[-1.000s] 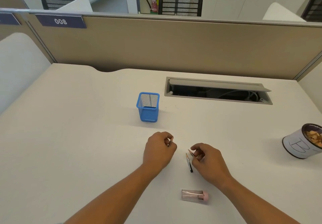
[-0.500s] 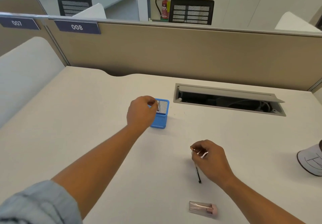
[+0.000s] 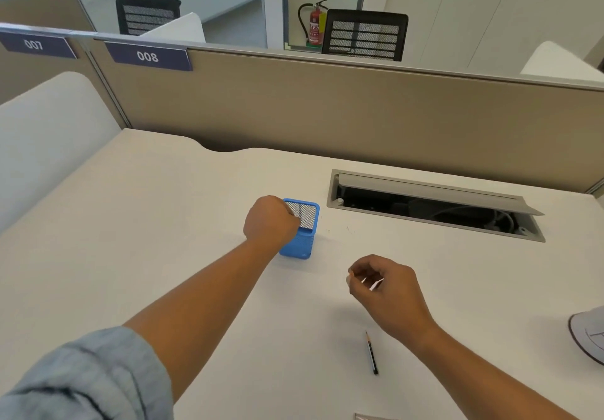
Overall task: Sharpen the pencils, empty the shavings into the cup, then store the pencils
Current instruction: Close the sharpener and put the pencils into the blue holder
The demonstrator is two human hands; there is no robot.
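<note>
Presently we are finding our left hand (image 3: 271, 221) clenched at the near-left rim of the blue mesh holder (image 3: 302, 239); whether its fingers are gripping a pencil we cannot tell. Our right hand (image 3: 384, 292) is hovering above the bench (image 3: 163, 239), its fingers pinching a pale, slender pencil (image 3: 372, 284). A dark pencil (image 3: 371, 351) is lying loose on the bench, just nearer us than the right hand, its long axis running almost straight away from us, tip pointing away. We are judging the right hand the nearer.

left hand (image 3: 271, 223) fisted, arm outstretched | right hand (image 3: 384, 292) raised, fingers pinched
</note>
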